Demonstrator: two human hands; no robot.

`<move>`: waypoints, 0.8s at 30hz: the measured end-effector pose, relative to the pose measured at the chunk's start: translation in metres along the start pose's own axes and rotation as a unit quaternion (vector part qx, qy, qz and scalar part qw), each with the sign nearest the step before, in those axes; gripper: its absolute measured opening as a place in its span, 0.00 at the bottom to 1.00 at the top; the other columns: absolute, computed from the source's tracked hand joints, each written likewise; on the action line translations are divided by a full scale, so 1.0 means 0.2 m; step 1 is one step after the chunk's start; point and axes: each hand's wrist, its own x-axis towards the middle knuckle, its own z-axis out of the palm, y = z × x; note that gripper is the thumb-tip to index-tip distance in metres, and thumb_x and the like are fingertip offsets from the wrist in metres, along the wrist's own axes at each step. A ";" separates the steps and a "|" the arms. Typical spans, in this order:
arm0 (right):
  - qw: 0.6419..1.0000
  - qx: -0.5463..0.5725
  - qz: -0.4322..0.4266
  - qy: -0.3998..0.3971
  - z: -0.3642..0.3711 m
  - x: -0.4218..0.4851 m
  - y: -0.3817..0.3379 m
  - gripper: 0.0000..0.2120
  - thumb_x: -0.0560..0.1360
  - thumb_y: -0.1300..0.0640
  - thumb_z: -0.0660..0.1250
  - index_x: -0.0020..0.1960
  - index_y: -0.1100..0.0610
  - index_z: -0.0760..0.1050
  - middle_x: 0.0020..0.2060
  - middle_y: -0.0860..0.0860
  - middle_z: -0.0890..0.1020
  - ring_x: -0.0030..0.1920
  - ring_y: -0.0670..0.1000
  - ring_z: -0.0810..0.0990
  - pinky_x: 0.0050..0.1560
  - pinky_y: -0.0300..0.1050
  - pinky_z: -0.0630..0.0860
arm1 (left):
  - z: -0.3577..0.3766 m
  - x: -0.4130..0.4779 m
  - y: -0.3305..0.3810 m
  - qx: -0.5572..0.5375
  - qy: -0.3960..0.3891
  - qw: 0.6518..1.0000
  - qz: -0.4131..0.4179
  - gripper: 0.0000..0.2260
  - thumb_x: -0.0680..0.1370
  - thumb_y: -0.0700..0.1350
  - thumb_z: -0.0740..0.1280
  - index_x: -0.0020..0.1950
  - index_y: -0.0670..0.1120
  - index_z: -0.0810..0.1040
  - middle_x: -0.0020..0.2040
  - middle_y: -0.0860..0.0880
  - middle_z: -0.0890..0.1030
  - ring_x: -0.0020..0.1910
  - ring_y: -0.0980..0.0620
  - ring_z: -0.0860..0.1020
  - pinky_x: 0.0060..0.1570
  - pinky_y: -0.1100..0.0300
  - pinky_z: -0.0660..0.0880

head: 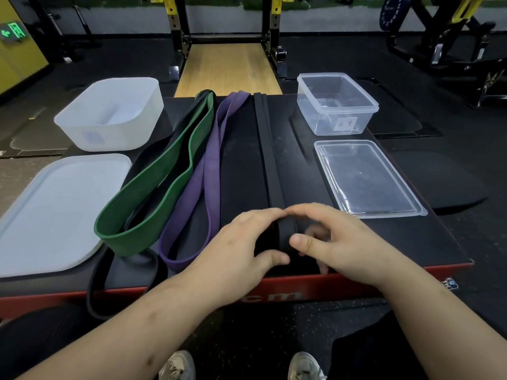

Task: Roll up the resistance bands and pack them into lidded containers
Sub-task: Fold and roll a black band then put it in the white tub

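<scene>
Your left hand (247, 242) and right hand (329, 237) meet at 6 o'clock on the black box top (241, 160); both are curled round the roll (286, 231) at the near end of the narrow black band (264, 149), thumbs on its near side and fingertips touching over its far side. The rest of that band lies flat and straight, running away from the roll toward 12 o'clock, up to the far edge of the box. How many turns the roll holds is hidden by your fingers.

Just left of it the purple band (203, 171) lies unrolled as a long loop from 7 to 12 o'clock; beside that, the green band (164, 174) lies slack with its near end standing on edge. A wide black band (96, 292) seems to lie under the green one; its near loop hangs over the red front edge at 7 o'clock.

The frosted white container (109, 113) stands open at 10 o'clock; its frosted lid (55, 209) lies flat at 8 o'clock. The clear container (337, 102) stands open at 1 o'clock, a small label on its near wall; the clear lid (367, 179) lies flat at 3 o'clock, just in front of it.
</scene>
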 end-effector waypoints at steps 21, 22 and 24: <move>0.999 -0.036 0.024 0.023 0.02 0.06 -0.03 0.29 0.75 0.47 0.75 0.71 0.31 0.68 0.48 0.42 0.83 0.28 0.50 0.82 0.39 0.48 0.83 | 0.02 0.07 -0.04 0.030 0.021 0.999 -0.022 0.30 0.79 0.56 0.69 0.78 0.62 0.59 0.59 0.61 0.68 0.60 0.65 0.65 0.54 0.84 0.56; 0.999 -0.036 0.026 0.023 0.02 0.06 -0.02 0.29 0.75 0.47 0.75 0.71 0.30 0.68 0.49 0.43 0.83 0.29 0.52 0.83 0.38 0.48 0.83 | 0.02 0.08 -0.04 0.032 0.020 0.999 -0.023 0.30 0.80 0.57 0.67 0.79 0.62 0.58 0.60 0.60 0.67 0.61 0.64 0.65 0.55 0.84 0.56; 0.999 -0.035 0.028 0.030 0.02 0.08 -0.01 0.27 0.76 0.47 0.74 0.69 0.29 0.70 0.43 0.42 0.84 0.29 0.54 0.83 0.36 0.47 0.82 | 0.01 0.09 -0.04 0.027 0.014 0.999 -0.025 0.31 0.80 0.58 0.67 0.80 0.61 0.57 0.63 0.62 0.66 0.65 0.65 0.62 0.56 0.85 0.53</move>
